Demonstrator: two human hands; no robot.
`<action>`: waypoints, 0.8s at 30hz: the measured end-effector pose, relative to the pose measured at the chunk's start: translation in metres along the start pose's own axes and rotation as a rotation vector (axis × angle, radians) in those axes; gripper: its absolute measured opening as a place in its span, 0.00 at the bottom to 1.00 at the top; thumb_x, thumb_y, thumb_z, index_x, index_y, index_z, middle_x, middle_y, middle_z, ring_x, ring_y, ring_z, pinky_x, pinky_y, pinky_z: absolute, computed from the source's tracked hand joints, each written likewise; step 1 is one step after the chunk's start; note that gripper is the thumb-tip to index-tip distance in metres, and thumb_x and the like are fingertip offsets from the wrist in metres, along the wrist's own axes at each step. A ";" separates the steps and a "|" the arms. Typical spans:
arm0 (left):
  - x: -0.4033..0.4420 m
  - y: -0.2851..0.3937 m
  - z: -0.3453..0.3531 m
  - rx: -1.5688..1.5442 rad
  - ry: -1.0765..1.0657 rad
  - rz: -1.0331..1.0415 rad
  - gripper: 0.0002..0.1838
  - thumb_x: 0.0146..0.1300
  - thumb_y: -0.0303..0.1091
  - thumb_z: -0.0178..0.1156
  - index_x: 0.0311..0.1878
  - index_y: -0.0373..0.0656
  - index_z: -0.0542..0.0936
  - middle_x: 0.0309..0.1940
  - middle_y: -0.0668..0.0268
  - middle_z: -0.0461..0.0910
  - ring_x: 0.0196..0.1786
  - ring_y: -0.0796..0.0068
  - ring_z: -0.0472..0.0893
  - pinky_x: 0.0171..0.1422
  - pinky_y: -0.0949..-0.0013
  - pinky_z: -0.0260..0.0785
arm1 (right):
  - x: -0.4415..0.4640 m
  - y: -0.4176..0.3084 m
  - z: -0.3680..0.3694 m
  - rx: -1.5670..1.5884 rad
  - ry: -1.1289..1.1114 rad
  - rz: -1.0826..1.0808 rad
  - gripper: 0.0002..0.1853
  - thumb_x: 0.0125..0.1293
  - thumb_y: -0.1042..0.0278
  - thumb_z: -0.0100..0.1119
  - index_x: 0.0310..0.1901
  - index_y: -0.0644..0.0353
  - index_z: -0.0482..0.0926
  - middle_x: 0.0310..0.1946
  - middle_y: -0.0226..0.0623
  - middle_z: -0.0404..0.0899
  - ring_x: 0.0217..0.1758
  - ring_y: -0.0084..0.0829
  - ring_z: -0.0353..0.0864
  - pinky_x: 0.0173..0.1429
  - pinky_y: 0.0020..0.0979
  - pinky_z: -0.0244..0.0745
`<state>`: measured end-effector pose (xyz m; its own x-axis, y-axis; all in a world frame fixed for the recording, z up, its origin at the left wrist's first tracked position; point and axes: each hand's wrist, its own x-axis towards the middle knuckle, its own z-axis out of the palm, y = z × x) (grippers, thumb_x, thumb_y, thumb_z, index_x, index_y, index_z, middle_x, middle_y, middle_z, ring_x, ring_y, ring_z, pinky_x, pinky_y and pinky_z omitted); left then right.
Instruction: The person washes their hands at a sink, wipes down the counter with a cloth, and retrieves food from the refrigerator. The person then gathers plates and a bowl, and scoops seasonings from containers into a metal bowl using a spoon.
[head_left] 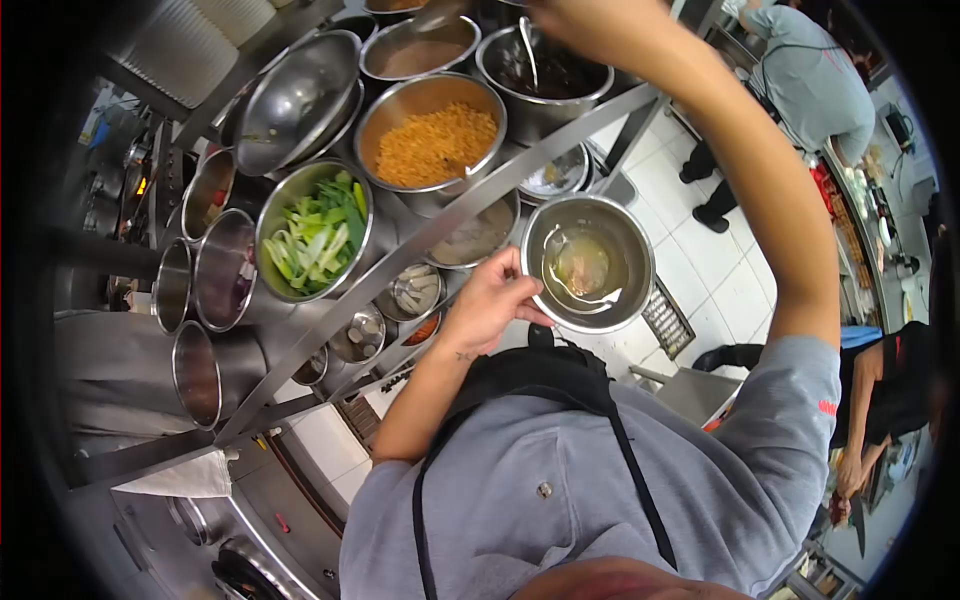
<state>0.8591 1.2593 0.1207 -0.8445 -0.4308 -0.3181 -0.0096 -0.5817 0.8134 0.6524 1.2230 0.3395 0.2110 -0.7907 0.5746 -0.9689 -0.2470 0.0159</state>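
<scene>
My left hand (492,302) grips the rim of a small metal bowl (640,270) in front of my chest, thumb over the edge. Inside lies a shallow clear, yellowish liquid (582,262) with some pinkish bits. My right hand (588,28) is raised to the top edge of the view, above the shelf of containers. Its fingers are blurred and partly cut off. Nearest to it are a deep pot of dark sauce (545,78) with a white-looking handle standing in it, and a blurred metal utensil shape (445,12); whether I hold that is unclear.
A metal rail (540,150) crosses between me and the pots. Beyond it stand orange crumbs (435,145), chopped greens (318,235), a pan of brown powder (415,58) and stacked bowls (300,105). Two people work at the right; one hand (850,472) is near a knife (860,528).
</scene>
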 end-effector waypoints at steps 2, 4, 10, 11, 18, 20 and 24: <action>-0.007 0.000 -0.001 -0.001 0.019 0.008 0.03 0.60 0.21 0.52 0.37 0.38 0.70 0.36 0.61 0.76 0.36 0.70 0.81 0.35 0.64 0.81 | 0.028 0.000 0.044 -0.074 0.061 -0.090 0.09 0.57 0.72 0.54 0.38 0.64 0.81 0.34 0.47 0.80 0.40 0.47 0.79 0.44 0.42 0.75; -0.011 -0.004 -0.005 -0.012 0.026 0.016 0.03 0.60 0.21 0.52 0.37 0.38 0.70 0.37 0.61 0.76 0.36 0.70 0.81 0.36 0.64 0.81 | 0.037 0.008 0.087 -0.151 0.191 -0.157 0.09 0.57 0.69 0.56 0.37 0.62 0.81 0.35 0.48 0.81 0.40 0.48 0.79 0.43 0.42 0.75; -0.020 -0.010 -0.017 -0.041 0.037 0.029 0.04 0.60 0.21 0.51 0.37 0.38 0.70 0.38 0.60 0.77 0.35 0.69 0.82 0.36 0.65 0.81 | 0.045 -0.003 0.083 0.146 -0.415 0.235 0.08 0.51 0.69 0.54 0.28 0.63 0.80 0.27 0.50 0.80 0.36 0.44 0.80 0.41 0.39 0.72; -0.021 -0.010 -0.018 -0.047 0.040 0.032 0.04 0.60 0.21 0.51 0.37 0.38 0.70 0.38 0.60 0.77 0.35 0.69 0.82 0.36 0.65 0.81 | 0.045 0.003 0.085 0.146 -0.419 0.229 0.08 0.51 0.69 0.54 0.28 0.63 0.80 0.27 0.50 0.80 0.36 0.44 0.80 0.41 0.39 0.72; -0.026 0.006 -0.018 -0.019 0.053 0.032 0.03 0.61 0.22 0.51 0.37 0.38 0.69 0.36 0.60 0.77 0.34 0.69 0.82 0.36 0.65 0.81 | 0.038 0.014 0.080 0.467 -0.270 0.410 0.09 0.50 0.74 0.49 0.28 0.63 0.80 0.27 0.46 0.80 0.34 0.39 0.80 0.40 0.36 0.72; -0.024 0.005 -0.019 -0.031 0.071 0.040 0.03 0.61 0.23 0.52 0.36 0.38 0.69 0.34 0.59 0.77 0.32 0.68 0.83 0.36 0.65 0.81 | 0.036 0.012 0.064 0.603 -0.367 0.558 0.10 0.51 0.73 0.49 0.31 0.62 0.81 0.28 0.44 0.81 0.34 0.37 0.80 0.40 0.35 0.72; -0.021 0.004 -0.019 -0.049 0.065 0.030 0.02 0.61 0.23 0.51 0.36 0.38 0.69 0.34 0.60 0.77 0.32 0.69 0.82 0.36 0.65 0.81 | 0.030 0.037 0.082 0.408 -0.182 0.411 0.11 0.52 0.73 0.48 0.33 0.62 0.82 0.28 0.43 0.81 0.32 0.34 0.79 0.39 0.33 0.73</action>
<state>0.8871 1.2531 0.1219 -0.8075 -0.4915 -0.3261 0.0429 -0.6004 0.7986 0.6332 1.1441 0.2909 -0.1166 -0.9409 0.3179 -0.8557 -0.0673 -0.5131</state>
